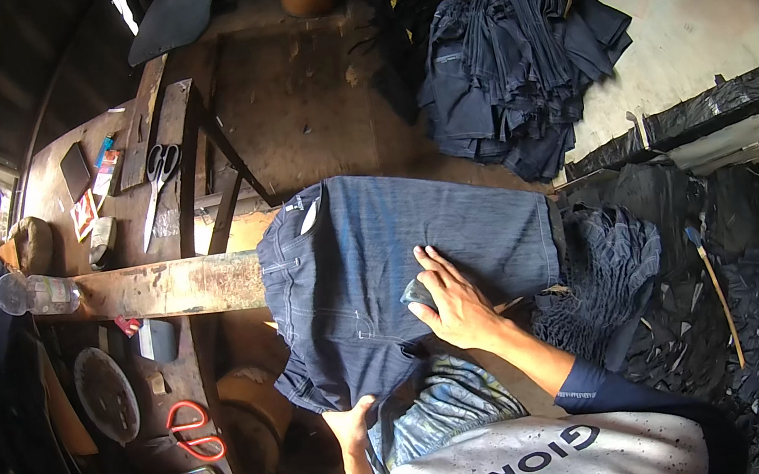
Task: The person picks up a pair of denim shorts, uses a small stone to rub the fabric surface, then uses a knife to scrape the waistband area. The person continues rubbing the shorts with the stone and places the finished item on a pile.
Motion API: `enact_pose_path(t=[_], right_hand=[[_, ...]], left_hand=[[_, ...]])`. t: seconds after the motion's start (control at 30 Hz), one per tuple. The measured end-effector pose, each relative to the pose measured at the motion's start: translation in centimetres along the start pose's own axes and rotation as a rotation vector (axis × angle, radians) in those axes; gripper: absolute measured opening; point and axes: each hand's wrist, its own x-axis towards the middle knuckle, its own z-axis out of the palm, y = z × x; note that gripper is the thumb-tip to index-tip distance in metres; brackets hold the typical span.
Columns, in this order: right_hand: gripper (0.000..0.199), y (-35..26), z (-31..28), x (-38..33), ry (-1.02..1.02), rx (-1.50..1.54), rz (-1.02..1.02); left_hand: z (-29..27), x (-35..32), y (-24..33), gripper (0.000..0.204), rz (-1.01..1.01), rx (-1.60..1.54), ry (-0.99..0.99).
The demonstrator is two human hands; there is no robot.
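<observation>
A pair of dark blue denim shorts or trousers (457, 213) lies over a narrow wooden board in front of me, its waistband to the left. Bluish rubbed streaks show on the cloth. My right hand (458, 309) rests on the denim near its middle. Between thumb and fingers it holds a small blue-grey block (417, 292) against the cloth; its exact kind is unclear. At the garment's near left corner, my left hand (351, 423) pinches the edge, thumb on top and fingers mostly hidden underneath.
The board (170, 289) reaches left to a plastic bottle (34, 295). Scissors (156, 190) lie on a bench, red-handled scissors (193, 432) nearer me. Denim piles (521, 60) sit at the far right; more dark cloth (673, 287) and a brush (718, 294) lie right.
</observation>
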Motion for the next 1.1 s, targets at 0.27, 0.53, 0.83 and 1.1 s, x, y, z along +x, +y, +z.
enact_pose_path(t=[0.27, 0.53, 0.83, 1.1], right_hand=[[0.046, 0.8, 0.6, 0.4, 0.127, -0.084, -0.021], [0.036, 3.2, -5.4, 6.5, -0.078, 0.243, 0.084], [0.043, 1.9, -6.1, 8.5, 0.03, 0.175, 0.249], [0.041, 4.1, -6.6, 11.8, 0.367, 0.233, 0.114]], left_hand=[[0.1, 3.0, -1.5, 0.079, 0.011, 0.175, -0.045], [0.8, 3.6, -0.7, 0.079, 0.041, 0.147, -0.096], [0.6, 3.3, -0.1, 0.083, -0.029, 0.163, -0.087], [1.2, 3.4, 0.5, 0.069, -0.004, 0.096, -0.06]])
